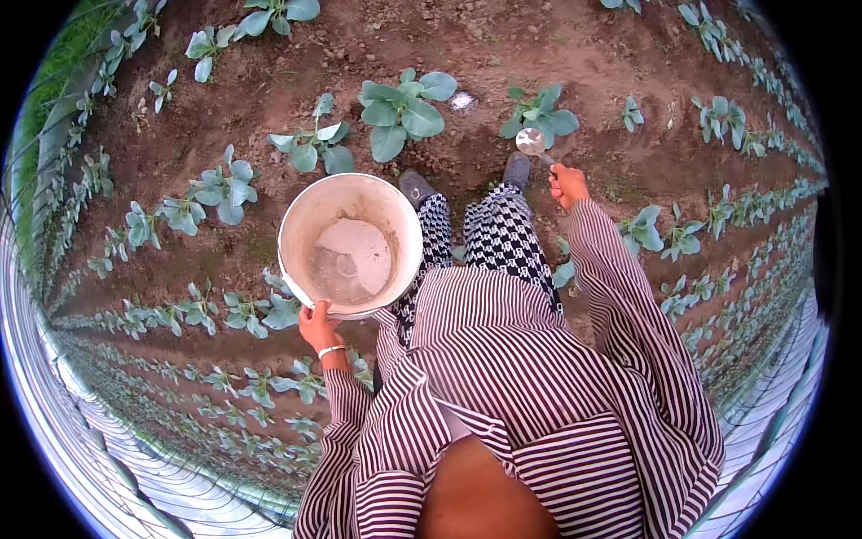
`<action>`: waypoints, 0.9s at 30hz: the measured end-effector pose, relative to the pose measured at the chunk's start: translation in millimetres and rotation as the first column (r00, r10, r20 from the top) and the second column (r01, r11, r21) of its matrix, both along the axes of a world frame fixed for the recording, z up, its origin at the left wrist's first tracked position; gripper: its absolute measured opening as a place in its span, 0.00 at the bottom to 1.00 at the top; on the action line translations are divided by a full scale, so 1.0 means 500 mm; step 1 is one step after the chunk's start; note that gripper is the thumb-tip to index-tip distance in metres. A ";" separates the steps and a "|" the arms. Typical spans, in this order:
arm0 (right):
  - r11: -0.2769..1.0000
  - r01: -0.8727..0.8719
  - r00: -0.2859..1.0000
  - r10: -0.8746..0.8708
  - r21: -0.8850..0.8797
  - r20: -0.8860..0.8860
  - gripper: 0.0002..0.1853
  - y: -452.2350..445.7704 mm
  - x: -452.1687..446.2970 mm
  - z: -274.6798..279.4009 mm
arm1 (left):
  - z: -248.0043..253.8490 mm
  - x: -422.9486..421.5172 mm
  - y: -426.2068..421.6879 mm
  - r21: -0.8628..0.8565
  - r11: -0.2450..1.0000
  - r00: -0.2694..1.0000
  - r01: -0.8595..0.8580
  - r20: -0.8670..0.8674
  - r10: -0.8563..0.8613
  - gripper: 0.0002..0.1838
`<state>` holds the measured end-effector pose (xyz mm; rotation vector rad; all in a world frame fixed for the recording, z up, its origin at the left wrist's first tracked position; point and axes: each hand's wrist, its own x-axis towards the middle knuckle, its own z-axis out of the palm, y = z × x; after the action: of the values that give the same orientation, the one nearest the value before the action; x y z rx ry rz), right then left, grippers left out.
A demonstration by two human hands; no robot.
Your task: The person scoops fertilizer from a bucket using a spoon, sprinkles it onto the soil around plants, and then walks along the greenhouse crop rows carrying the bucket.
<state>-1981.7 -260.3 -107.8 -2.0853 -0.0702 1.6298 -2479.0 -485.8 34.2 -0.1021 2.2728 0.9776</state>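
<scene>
Our left hand (320, 328) grips the bucket (301, 229) at its near rim, left; our right hand (568, 185) clasps the spoon (531, 141), right, near a broad-leaved seedling (560, 122). We'd best keep both level.

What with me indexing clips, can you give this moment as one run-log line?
left hand: grips bucket rim | right hand: holds spoon near plant | bucket: pale material inside | soil: white patch
</scene>
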 end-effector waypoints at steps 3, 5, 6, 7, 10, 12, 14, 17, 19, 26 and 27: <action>0.999 0.038 0.999 -0.038 -0.010 -0.032 0.07 -0.005 -0.007 0.082 | -0.028 -0.016 0.000 0.004 1.000 0.999 0.006 0.035 -0.006 0.14; 0.997 0.073 0.994 -0.076 -0.030 -0.078 0.07 -0.021 0.017 0.103 | -0.042 -0.017 0.011 0.001 0.999 0.999 0.032 0.027 -0.032 0.14; 0.995 0.065 0.994 -0.071 -0.076 -0.080 0.07 -0.033 0.026 0.106 | -0.041 -0.015 0.021 0.022 0.999 0.999 0.025 0.035 -0.025 0.16; 0.993 0.079 0.992 -0.087 -0.087 -0.094 0.08 -0.044 0.033 0.108 | -0.041 -0.013 0.035 0.035 0.999 0.998 0.042 0.037 -0.043 0.17; 0.979 0.126 0.982 -0.146 -0.158 -0.121 0.09 -0.083 0.057 0.084 | -0.036 -0.001 0.049 0.057 0.995 0.996 0.083 0.015 -0.084 0.22; 0.958 0.177 0.973 -0.206 -0.227 -0.108 0.09 -0.097 0.075 0.048 | -0.035 0.009 0.055 0.074 0.991 0.994 0.107 -0.027 -0.105 0.26; 0.965 0.179 0.974 -0.202 -0.193 -0.106 0.09 -0.094 0.072 0.022 | -0.047 0.008 0.045 0.094 0.988 0.992 0.123 -0.052 -0.119 0.27; 0.957 0.212 0.956 -0.245 -0.199 -0.161 0.10 -0.038 0.027 0.061 | -0.037 0.006 0.061 0.128 0.982 0.989 0.139 -0.061 -0.132 0.29; 0.955 0.197 0.938 -0.249 -0.221 -0.240 0.10 0.005 0.016 0.064 | -0.018 0.009 0.078 0.110 0.983 0.988 0.149 -0.062 -0.143 0.29; 0.981 0.192 0.902 -0.188 -0.028 -0.389 0.10 0.156 -0.011 0.079 | 0.003 0.017 0.241 -0.020 0.980 0.976 0.199 -0.089 -0.201 0.29; 0.985 0.170 0.900 -0.150 0.012 -0.410 0.11 0.176 -0.015 0.093 | 0.009 0.015 0.273 -0.052 0.976 0.974 0.210 -0.076 -0.214 0.29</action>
<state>-1989.1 -172.5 -61.4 -1.6264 0.1970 1.9014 -2471.3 -349.4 38.6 0.1622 2.3223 0.8334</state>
